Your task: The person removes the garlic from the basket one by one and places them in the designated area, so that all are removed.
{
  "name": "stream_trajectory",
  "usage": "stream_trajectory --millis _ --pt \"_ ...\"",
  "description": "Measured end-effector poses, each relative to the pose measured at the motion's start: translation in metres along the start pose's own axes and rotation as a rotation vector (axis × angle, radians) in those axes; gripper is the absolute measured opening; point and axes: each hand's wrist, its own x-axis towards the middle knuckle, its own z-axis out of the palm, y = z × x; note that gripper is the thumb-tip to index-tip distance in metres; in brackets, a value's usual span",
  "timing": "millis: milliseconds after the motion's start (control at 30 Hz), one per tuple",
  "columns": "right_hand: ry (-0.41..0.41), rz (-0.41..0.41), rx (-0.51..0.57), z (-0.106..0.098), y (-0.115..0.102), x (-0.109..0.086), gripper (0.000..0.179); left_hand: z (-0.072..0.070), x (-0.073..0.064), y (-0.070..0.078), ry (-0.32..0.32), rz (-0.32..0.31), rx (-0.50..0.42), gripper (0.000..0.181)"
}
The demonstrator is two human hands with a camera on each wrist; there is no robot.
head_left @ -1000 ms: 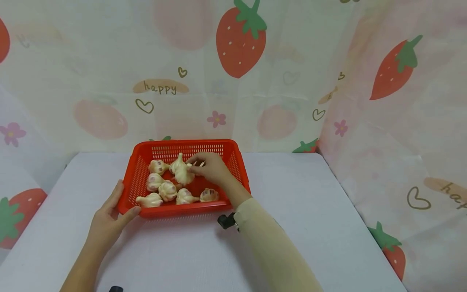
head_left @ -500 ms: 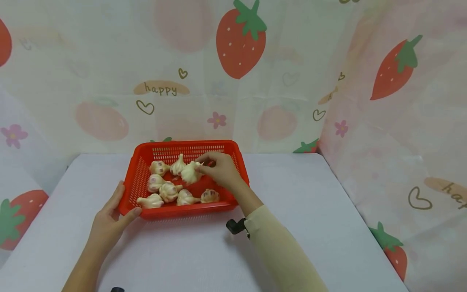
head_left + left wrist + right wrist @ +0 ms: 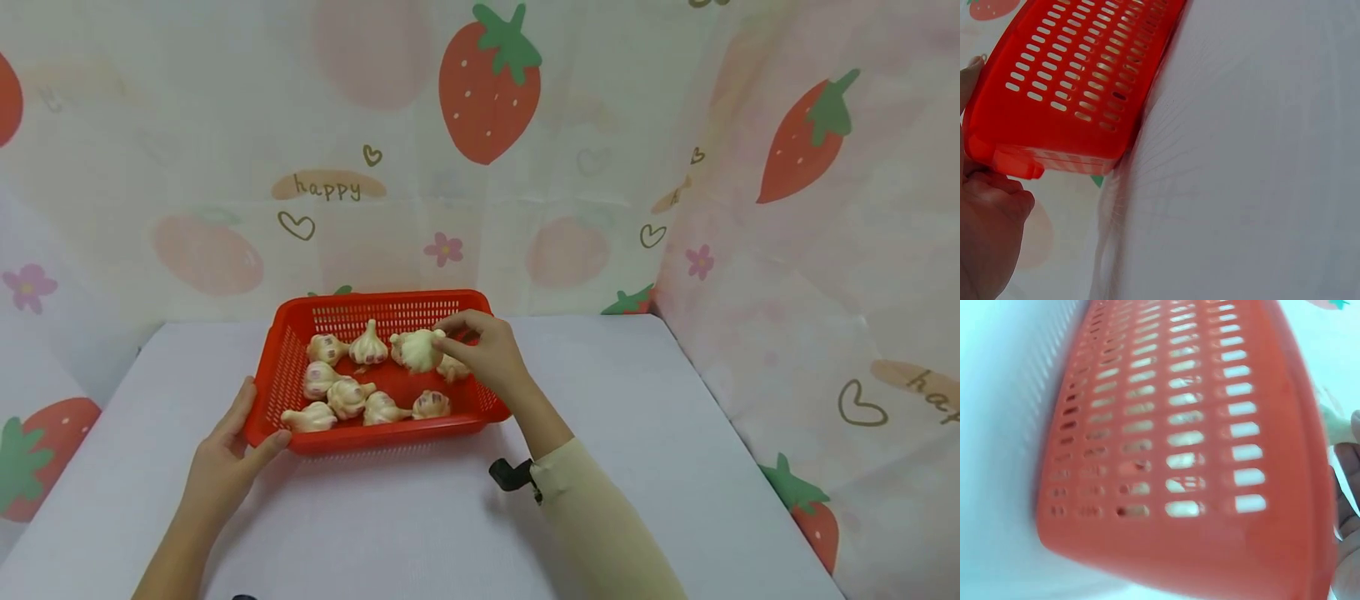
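A red plastic basket [image 3: 390, 431] with slotted walls stands on the table and holds several garlic bulbs [image 3: 347, 397]. My left hand [image 3: 219, 471] grips its near left corner, the thumb over the front rim; the left wrist view shows that hand [image 3: 991, 231] at the basket rim [image 3: 997, 134]. Inside the basket's right half, my right hand [image 3: 495, 354] pinches one garlic bulb [image 3: 417, 352] by its stem, raised above the floor. Another bulb [image 3: 453, 368] lies partly behind the right fingers. In the right wrist view, the basket wall [image 3: 1185, 556] hides most of the bulbs.
The basket rests on a white-covered table [image 3: 375, 525], toward its far edge. Behind and to the right hang cloth walls [image 3: 600, 167] printed with strawberries. A small black device [image 3: 512, 475] is attached at the right sleeve cuff.
My right hand has carried the pinched garlic bulb rightward across the basket, away from the upright bulb at the back. My left hand stays on the basket corner.
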Motion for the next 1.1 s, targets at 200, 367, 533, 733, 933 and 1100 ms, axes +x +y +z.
stream_trajectory --millis 200,367,533,733,933,1100 --pt "0.089 -0.024 -0.017 -0.018 0.001 -0.009 0.017 0.000 -0.002 0.000 -0.005 -0.009 -0.004 0.090" --pt "0.181 -0.035 -0.025 -0.035 0.006 -0.018 0.016 0.001 -0.002 -0.001 -0.011 -0.015 -0.024 0.089" --pt "0.249 -0.047 -0.019 -0.053 0.012 -0.028 0.019 0.002 -0.002 0.001 -0.012 -0.026 -0.013 0.090" --pt "0.337 -0.044 0.003 -0.070 0.021 -0.039 0.022 -0.001 -0.001 0.004 -0.012 -0.025 0.007 0.090" --pt "0.408 -0.003 -0.008 -0.082 0.031 -0.044 0.026 -0.002 -0.001 0.003 -0.008 -0.016 -0.004 0.090" --pt "0.467 0.023 -0.035 -0.090 0.044 -0.048 0.022 -0.001 -0.001 0.003 -0.011 -0.018 -0.023 0.089"
